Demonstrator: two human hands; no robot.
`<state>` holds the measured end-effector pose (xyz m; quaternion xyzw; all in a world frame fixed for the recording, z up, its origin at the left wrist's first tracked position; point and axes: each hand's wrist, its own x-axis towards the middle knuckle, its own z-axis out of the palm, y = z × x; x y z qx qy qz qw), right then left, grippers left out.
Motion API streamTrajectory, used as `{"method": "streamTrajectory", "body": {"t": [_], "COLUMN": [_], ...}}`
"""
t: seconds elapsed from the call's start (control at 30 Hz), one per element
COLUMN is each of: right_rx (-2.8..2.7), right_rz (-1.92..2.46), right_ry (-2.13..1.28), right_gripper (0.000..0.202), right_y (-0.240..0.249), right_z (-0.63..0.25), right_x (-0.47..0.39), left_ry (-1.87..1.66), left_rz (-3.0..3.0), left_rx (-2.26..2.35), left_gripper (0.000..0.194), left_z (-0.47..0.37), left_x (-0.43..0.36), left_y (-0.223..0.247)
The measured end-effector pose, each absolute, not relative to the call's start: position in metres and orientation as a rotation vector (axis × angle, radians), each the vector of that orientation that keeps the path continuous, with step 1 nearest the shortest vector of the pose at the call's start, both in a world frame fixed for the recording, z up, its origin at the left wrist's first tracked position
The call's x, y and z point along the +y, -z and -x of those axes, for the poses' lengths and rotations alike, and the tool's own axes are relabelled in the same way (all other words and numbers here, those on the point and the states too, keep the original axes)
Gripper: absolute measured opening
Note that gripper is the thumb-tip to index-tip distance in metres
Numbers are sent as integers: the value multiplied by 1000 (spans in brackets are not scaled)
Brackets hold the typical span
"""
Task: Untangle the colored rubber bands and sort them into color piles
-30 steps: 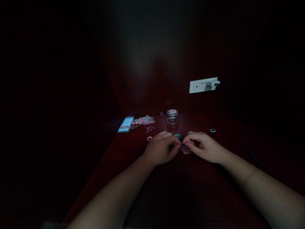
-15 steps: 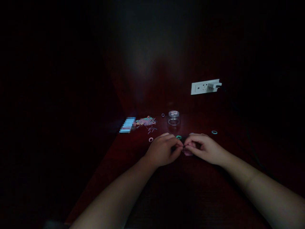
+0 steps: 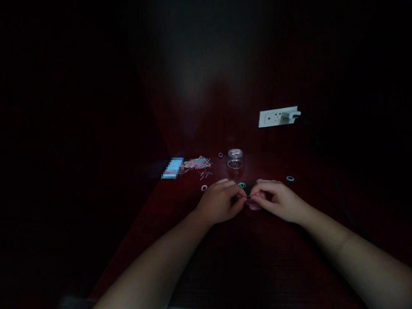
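My left hand [image 3: 220, 201] and my right hand [image 3: 281, 201] meet over the dark red table, thumbs and forefingers pinched. Between the fingertips runs a thin dark hair tie [image 3: 248, 197], mostly covered by the fingers. Right below it lies a small heap of pink hair ties [image 3: 254, 206]. Just beyond the fingertips are green hair ties [image 3: 242, 185], and a pale pink hair tie [image 3: 204, 188] rests left of my left hand. Part of a purple one shows behind my right hand.
A clear lidded jar [image 3: 235, 161] stands near the wall. To its left are a mixed pile of hair ties [image 3: 198, 163] and a lit, blurred-out phone-like screen [image 3: 173, 168]. A blue hair tie [image 3: 290, 178] lies right. On the wall, a socket [image 3: 268, 118] holds a plug with a dark cable.
The fingertips of my two hands have drawn slightly apart, and more of the thin hair tie shows between them. Everything on the table stays in place.
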<state>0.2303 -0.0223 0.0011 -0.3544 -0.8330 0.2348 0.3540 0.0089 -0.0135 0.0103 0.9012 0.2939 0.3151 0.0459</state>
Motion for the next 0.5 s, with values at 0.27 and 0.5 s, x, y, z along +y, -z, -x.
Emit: {"method": "streamTrajectory", "body": {"t": [0.27, 0.5], "right_rx": [-2139, -2149], "right_rz": [904, 895], "right_ry": [-627, -600], "right_gripper": [19, 18], "right_y": [-2, -2], "right_z": [-230, -231], "right_x": [-23, -23], "left_ry": [-981, -996], "left_rz": [-2737, -2713], "left_rx": [917, 942], "left_gripper": [9, 9], "left_z": [-8, -8], "left_x": [-12, -13], "left_y": [-9, -9]}}
